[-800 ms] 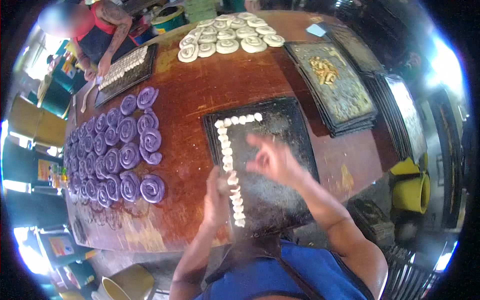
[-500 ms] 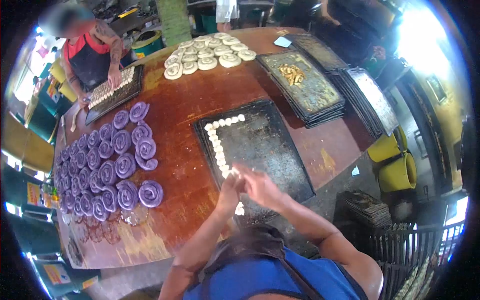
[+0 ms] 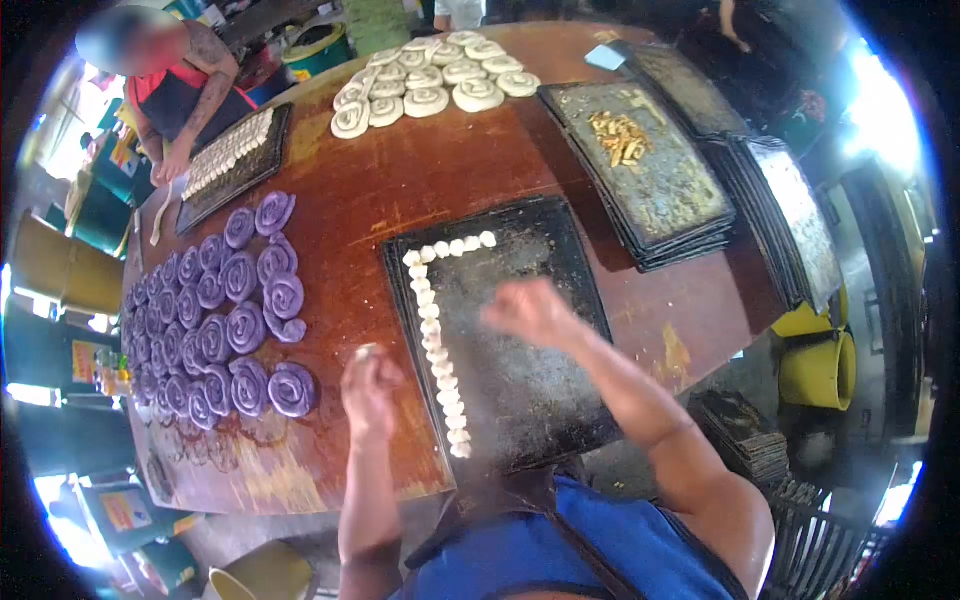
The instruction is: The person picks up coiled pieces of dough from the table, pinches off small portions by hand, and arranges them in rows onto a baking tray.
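Observation:
A dark baking tray [image 3: 545,400] lies in front of me, bearing small white dough pieces [image 3: 430,326] in an L: a short row at the far end and a long line down the left side. Left of the tray, above the tabletop, my left hand [image 3: 370,392] is closed, with a pale bit of dough [image 3: 366,351] showing at its fingertips. Over the middle of the tray hovers my right hand [image 3: 535,312], fingers curled together and blurred by motion. Whatever it may hold is hidden.
Purple dough coils [image 3: 240,328] cover the table's left side; white coils [image 3: 425,101] lie at the far end. Stacked trays [image 3: 690,205] stand at the right. Across the table, a person [image 3: 185,100] works beside a tray of dough pieces [image 3: 235,150].
My hands were together over the tray's left edge and have come apart: the left moved left off the tray, the right up and right. The other person's hand has left their dough rows.

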{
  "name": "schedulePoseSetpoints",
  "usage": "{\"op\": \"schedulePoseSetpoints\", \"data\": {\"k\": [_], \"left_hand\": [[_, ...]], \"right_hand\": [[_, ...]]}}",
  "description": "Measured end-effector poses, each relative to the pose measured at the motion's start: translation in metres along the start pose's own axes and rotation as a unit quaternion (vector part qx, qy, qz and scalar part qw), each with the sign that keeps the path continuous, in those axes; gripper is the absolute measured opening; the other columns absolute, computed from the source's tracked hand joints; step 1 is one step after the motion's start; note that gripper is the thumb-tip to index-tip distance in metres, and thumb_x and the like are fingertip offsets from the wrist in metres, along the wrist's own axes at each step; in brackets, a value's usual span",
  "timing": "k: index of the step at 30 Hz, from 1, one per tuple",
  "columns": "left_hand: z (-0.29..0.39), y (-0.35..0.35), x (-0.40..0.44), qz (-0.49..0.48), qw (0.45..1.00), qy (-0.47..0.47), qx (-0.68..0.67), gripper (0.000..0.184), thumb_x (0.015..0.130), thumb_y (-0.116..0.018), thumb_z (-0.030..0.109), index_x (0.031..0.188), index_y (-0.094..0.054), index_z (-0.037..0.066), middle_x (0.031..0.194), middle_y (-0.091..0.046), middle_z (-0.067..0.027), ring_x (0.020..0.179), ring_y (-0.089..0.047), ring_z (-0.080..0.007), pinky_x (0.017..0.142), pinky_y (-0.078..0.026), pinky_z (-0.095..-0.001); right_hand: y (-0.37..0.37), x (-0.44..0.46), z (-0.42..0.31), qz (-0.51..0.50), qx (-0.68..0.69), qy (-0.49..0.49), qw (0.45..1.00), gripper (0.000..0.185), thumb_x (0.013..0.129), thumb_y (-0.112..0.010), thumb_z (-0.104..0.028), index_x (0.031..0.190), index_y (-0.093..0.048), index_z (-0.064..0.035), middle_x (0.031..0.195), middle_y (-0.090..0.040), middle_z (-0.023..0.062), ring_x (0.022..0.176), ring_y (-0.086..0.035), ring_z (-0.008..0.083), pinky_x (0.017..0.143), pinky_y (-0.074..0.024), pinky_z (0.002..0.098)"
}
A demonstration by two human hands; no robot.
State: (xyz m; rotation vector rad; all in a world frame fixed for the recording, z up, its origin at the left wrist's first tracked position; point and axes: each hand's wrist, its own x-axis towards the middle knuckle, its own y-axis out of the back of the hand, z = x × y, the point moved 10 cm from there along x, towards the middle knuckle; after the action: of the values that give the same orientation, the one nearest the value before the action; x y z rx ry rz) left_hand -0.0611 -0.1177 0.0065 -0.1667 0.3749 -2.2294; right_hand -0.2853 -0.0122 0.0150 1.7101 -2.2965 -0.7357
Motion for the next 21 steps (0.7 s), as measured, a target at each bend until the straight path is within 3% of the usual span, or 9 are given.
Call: {"op": "schedulePoseSetpoints", "data": {"k": [1,3,4,6,11,15,17,19,21], "left_hand": [[-0.007,0.026,-0.006,0.128,0.988,0.071,-0.050,0.023,0.098,-0.048,0.019,0.089,-0.060,0.001,0.073,-0.052,-0.0022,0.068,-0.050,-0.0102,0.057,-0.042,-0.0291],[-0.029,0.013,-0.038,0.109,0.984,0.142,0.021,0.021,0.098,-0.047,0.017,0.094,-0.060,0.000,0.073,-0.052,-0.0016,0.068,-0.049,-0.0097,0.058,-0.043,-0.0281],[-0.043,0.006,-0.057,0.079,0.972,0.204,0.085,0.020,0.098,-0.047,0.015,0.098,-0.059,-0.001,0.072,-0.051,-0.0010,0.067,-0.049,-0.0092,0.058,-0.043,-0.0271],[-0.043,0.012,-0.075,0.104,0.969,0.204,0.090,0.020,0.098,-0.047,0.014,0.099,-0.060,0.000,0.071,-0.052,-0.0005,0.066,-0.049,-0.0088,0.059,-0.043,-0.0263],[-0.042,0.046,-0.083,0.152,0.959,0.175,0.165,0.019,0.097,-0.048,0.015,0.102,-0.062,0.002,0.070,-0.053,0.0003,0.066,-0.050,-0.0084,0.061,-0.044,-0.0249],[-0.004,0.062,-0.084,0.111,0.957,0.132,0.233,0.018,0.097,-0.050,0.015,0.104,-0.062,0.004,0.069,-0.052,0.0005,0.066,-0.048,-0.0085,0.061,-0.042,-0.0246],[0.007,0.103,-0.100,0.190,0.965,0.109,0.147,0.018,0.096,-0.052,0.015,0.105,-0.062,0.003,0.069,-0.051,0.0009,0.066,-0.047,-0.0087,0.062,-0.041,-0.0246],[-0.001,0.142,-0.107,0.160,0.974,0.112,0.112,0.019,0.095,-0.053,0.016,0.106,-0.061,0.003,0.072,-0.052,0.0012,0.066,-0.046,-0.0086,0.063,-0.041,-0.0249],[-0.006,0.160,-0.122,0.137,0.980,0.118,0.084,0.020,0.095,-0.055,0.017,0.107,-0.061,0.003,0.074,-0.052,0.0015,0.067,-0.045,-0.0085,0.064,-0.041,-0.0252]], "right_hand": [[0.027,0.022,0.028,0.067,-0.034,-0.069,0.995,0.017,0.086,-0.067,-0.019,0.096,-0.067,-0.0049,0.088,-0.069,0.0141,0.077,-0.066,0.0202,0.068,-0.0555,0.0402],[0.054,0.066,0.045,0.145,-0.122,0.040,0.981,0.021,0.086,-0.066,-0.017,0.102,-0.066,-0.0037,0.095,-0.068,0.0165,0.087,-0.066,0.0247,0.076,-0.0543,0.0398],[0.053,0.090,0.069,0.121,-0.183,0.053,0.974,0.024,0.086,-0.064,-0.013,0.109,-0.063,-0.0045,0.096,-0.066,0.0166,0.089,-0.065,0.0274,0.081,-0.0526,0.0393],[0.053,0.102,0.074,0.105,-0.202,0.016,0.974,0.032,0.085,-0.063,-0.007,0.116,-0.061,-0.0060,0.098,-0.062,0.0183,0.095,-0.060,0.0362,0.087,-0.0491,0.0408],[0.045,0.107,0.071,0.076,-0.212,0.040,0.974,0.040,0.083,-0.067,-0.013,0.121,-0.056,-0.0059,0.113,-0.061,0.0180,0.109,-0.057,0.0348,0.090,-0.0476,0.0429],[0.088,-0.003,0.009,0.218,-0.251,0.095,0.938,0.050,0.082,-0.070,-0.018,0.127,-0.051,-0.0038,0.113,-0.061,0.0175,0.099,-0.063,0.0335,0.087,-0.0504,0.0403],[0.086,-0.073,0.019,0.138,-0.124,-0.022,0.982,0.050,0.082,-0.071,-0.021,0.126,-0.052,-0.0039,0.113,-0.062,0.0168,0.092,-0.066,0.0279,0.082,-0.0532,0.0383],[0.080,-0.152,0.021,0.096,-0.207,-0.002,0.974,0.046,0.084,-0.070,-0.025,0.122,-0.056,-0.0037,0.110,-0.065,0.0144,0.085,-0.068,0.0244,0.078,-0.0540,0.0370],[0.068,-0.234,0.022,0.045,-0.242,-0.116,0.962,0.046,0.084,-0.069,-0.026,0.121,-0.056,-0.0023,0.110,-0.064,0.0154,0.087,-0.068,0.0258,0.080,-0.0532,0.0378]]}}
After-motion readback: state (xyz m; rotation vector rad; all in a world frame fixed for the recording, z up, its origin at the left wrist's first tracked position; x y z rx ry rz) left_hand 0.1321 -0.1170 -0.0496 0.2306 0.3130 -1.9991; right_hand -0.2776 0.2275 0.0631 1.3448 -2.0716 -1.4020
